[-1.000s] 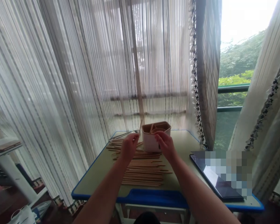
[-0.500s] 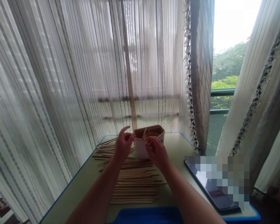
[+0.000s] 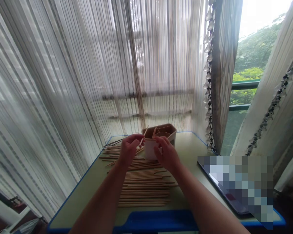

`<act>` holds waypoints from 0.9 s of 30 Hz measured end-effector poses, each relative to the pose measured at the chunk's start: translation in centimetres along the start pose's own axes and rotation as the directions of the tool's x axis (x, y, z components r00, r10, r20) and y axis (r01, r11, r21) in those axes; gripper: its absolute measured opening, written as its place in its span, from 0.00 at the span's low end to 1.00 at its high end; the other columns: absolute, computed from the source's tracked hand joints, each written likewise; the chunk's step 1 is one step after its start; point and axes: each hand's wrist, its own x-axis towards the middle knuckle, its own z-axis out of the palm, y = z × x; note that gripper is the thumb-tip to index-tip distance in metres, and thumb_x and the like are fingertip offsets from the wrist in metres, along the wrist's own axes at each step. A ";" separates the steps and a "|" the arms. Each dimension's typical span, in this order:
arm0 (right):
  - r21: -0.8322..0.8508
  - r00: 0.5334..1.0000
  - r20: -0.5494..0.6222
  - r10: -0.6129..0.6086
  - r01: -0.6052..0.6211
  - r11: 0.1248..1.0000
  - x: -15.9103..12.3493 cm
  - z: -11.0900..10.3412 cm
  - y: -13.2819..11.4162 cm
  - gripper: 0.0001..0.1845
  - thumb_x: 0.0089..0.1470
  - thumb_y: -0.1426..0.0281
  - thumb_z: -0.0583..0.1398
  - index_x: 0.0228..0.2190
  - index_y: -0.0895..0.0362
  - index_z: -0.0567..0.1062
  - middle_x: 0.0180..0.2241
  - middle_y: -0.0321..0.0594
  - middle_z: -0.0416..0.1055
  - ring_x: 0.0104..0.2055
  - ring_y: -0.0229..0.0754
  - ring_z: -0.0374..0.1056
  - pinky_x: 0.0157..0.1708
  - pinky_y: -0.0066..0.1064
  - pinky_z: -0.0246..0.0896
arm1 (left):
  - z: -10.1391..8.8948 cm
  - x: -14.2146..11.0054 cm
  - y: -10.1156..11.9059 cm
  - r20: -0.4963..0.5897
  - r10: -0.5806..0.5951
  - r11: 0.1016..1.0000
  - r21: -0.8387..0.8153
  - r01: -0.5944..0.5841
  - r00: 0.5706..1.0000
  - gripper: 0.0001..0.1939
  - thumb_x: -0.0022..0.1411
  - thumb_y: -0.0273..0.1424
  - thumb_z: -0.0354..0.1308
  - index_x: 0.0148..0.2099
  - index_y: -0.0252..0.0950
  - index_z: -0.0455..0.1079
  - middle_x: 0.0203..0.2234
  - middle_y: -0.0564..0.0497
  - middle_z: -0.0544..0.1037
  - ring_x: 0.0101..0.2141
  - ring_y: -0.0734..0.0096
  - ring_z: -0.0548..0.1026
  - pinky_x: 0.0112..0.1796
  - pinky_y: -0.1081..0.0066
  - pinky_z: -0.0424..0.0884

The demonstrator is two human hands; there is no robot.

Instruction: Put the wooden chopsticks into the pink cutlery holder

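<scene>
A white utensil holder with a brown rim and inner dividers [image 3: 150, 149] stands at the far middle of the table. My left hand [image 3: 130, 149], beside its left side, pinches a thin wooden chopstick [image 3: 146, 131] that slants up over the opening. On the front right, my right hand [image 3: 166, 153] has its fingers closed at the holder's rim. Another chopstick [image 3: 154, 132] leans inside, close to the right fingertips. Many loose chopsticks [image 3: 144, 192] lie crosswise in rows beneath and between my forearms.
The pale table [image 3: 88, 198] has a blue edge, with a blue part [image 3: 158, 219] at the front. A dark phone or tablet [image 3: 222, 188], partly pixelated, lies on the right. Sheer striped curtains [image 3: 88, 65] hang behind, and a window opening shows trees [image 3: 249, 74].
A chopstick now shows in my left hand, tilted over the holder; before, its index finger was raised. My right hand stays at the rim. The view has shifted slightly.
</scene>
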 end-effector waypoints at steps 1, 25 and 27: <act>-0.001 1.000 0.000 0.003 -0.003 1.000 0.0 0.0 0.0 0.17 0.53 0.70 0.53 0.47 0.53 0.64 0.42 0.44 0.65 0.38 0.42 0.65 0.37 0.33 0.63 | 0.0 -0.1 0.2 0.007 0.009 1.000 -0.020 -0.009 1.000 0.11 0.47 0.25 0.54 0.35 0.31 0.73 0.23 0.50 0.76 0.23 0.75 0.71 0.27 0.72 0.70; -0.023 0.999 0.040 0.008 -0.007 1.000 0.0 0.1 0.1 0.16 0.54 0.69 0.53 0.46 0.54 0.65 0.43 0.43 0.65 0.36 0.40 0.65 0.36 0.32 0.63 | 0.4 0.2 -0.8 -0.012 0.371 0.861 0.379 -0.339 0.929 0.10 0.58 0.36 0.54 0.37 0.35 0.70 0.37 0.48 0.76 0.23 0.80 0.71 0.27 0.76 0.70; -0.029 0.999 0.051 -0.001 0.002 1.000 0.0 0.1 0.2 0.16 0.54 0.70 0.53 0.46 0.55 0.65 0.43 0.43 0.65 0.37 0.40 0.65 0.36 0.32 0.63 | 0.9 0.4 -1.4 -0.004 0.316 0.881 0.371 -0.292 0.949 0.11 0.58 0.37 0.54 0.38 0.35 0.69 0.38 0.48 0.75 0.22 0.80 0.72 0.26 0.76 0.70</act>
